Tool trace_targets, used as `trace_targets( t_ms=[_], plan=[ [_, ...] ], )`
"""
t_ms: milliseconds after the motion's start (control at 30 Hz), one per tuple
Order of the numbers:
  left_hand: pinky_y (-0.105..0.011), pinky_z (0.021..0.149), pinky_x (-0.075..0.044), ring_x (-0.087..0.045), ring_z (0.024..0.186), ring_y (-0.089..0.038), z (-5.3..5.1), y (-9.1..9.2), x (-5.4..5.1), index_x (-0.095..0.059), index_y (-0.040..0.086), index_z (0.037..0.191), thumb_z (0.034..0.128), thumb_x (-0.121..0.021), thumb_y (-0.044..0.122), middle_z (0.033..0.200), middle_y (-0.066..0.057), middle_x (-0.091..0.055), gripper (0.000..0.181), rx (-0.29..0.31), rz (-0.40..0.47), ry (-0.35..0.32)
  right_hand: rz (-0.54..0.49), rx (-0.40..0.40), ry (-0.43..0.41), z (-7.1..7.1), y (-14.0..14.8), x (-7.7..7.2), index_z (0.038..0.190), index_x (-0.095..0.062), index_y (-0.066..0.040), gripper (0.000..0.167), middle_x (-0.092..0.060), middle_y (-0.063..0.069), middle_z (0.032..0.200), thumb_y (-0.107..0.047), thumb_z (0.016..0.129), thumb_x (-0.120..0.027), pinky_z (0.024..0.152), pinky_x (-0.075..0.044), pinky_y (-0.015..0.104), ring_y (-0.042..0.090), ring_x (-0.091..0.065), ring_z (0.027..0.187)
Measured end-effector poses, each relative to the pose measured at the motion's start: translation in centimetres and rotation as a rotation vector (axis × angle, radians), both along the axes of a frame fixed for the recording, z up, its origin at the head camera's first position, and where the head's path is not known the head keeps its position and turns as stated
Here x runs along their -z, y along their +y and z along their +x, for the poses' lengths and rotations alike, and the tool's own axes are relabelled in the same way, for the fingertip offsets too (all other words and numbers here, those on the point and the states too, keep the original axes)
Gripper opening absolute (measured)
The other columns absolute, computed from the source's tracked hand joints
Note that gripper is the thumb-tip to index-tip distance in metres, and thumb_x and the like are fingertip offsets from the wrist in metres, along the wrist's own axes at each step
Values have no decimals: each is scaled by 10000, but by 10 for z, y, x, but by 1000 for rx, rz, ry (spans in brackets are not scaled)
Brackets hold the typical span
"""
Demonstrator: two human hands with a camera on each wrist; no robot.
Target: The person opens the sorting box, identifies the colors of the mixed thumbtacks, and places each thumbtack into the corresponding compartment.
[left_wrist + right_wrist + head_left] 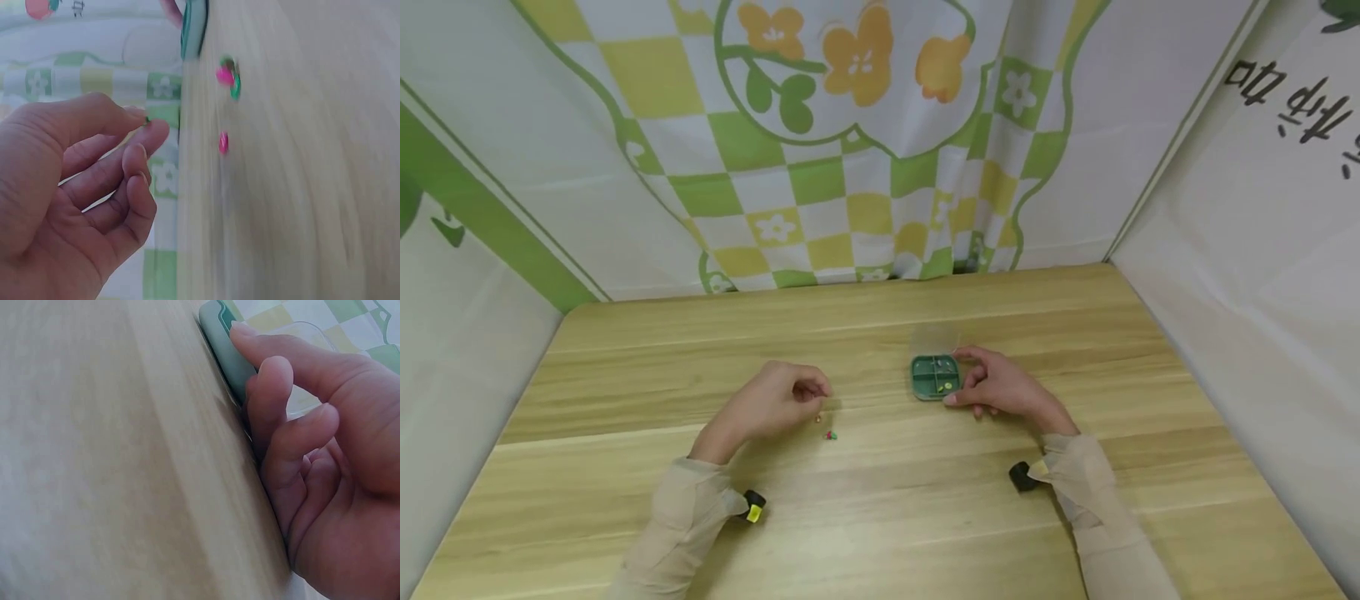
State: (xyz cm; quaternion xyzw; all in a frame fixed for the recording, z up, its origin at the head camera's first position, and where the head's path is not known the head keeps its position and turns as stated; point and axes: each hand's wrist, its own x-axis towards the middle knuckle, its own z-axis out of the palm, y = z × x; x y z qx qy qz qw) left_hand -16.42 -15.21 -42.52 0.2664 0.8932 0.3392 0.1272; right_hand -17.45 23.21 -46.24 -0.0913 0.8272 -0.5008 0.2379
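Note:
A small green four-compartment box stands on the table with its clear lid raised at the back. Tiny yellow pieces lie in its near right compartment. My right hand grips the box's right side, thumb at the near corner and a finger at the far one. Left of the box, my left hand is held over the table. Its thumb and index finger pinch a tiny green piece, mostly hidden by the fingertips. Below it on the table lie a pink piece and a pink-and-green cluster.
The wooden table meets a checked, flowered curtain at the back. White printed cloth walls rise on both sides. Each wrist carries a small black camera.

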Motion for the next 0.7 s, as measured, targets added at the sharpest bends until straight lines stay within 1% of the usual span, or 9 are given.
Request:
trace_targets(
  t_ms=[100, 233, 400, 500, 667, 700],
  plan=[
    [-232, 730, -560, -656, 778, -60, -2, 14, -4, -780, 82, 1041, 966, -670, 73, 887, 7, -766, 133, 23, 12, 30, 7, 12, 2, -1, 3, -2, 1568, -397, -76, 826, -664, 33, 778, -221, 893, -850, 465, -426, 244, 122, -603, 544],
    [-231, 731, -551, -637, 794, -56, -7, 29, -7, -782, 79, 1060, 982, -680, 107, 903, 29, -759, 131, 29, -13, 80, 23, 22, 9, -2, 6, -4, 1559, -407, -96, 815, -668, 29, 779, -239, 891, -852, 471, -431, 247, 132, -611, 548],
    [-226, 728, -539, -627, 805, -53, -7, 47, -9, -776, 75, 1079, 996, -672, 119, 912, 29, -754, 140, 59, -35, 91, 20, 18, -2, -1, 4, -2, 1543, -425, -116, 798, -668, 26, 777, -233, 884, -858, 474, -437, 246, 140, -614, 550],
    [-237, 744, -543, -630, 814, -57, -8, 59, -12, -777, 81, 1078, 1002, -671, 127, 926, 23, -758, 139, 77, -48, 105, 14, 22, -8, 0, 3, 1, 1546, -426, -125, 801, -673, 21, 782, -225, 881, -861, 473, -437, 242, 138, -614, 547],
    [-241, 756, -548, -647, 813, -70, -13, 83, -17, -786, 81, 1063, 1006, -675, 129, 937, 2, -774, 134, 115, -78, 165, 1, 29, -3, 0, 0, 2, 1546, -430, -132, 797, -677, 29, 785, -221, 881, -860, 468, -434, 250, 143, -611, 541],
    [-241, 754, -551, -652, 809, -75, -15, 88, -17, -788, 76, 1054, 1001, -678, 123, 931, -4, -777, 131, 121, -80, 187, 1, 30, -3, 0, -1, 3, 1543, -433, -136, 794, -675, 30, 782, -225, 880, -861, 468, -435, 253, 146, -610, 539]
  ],
)
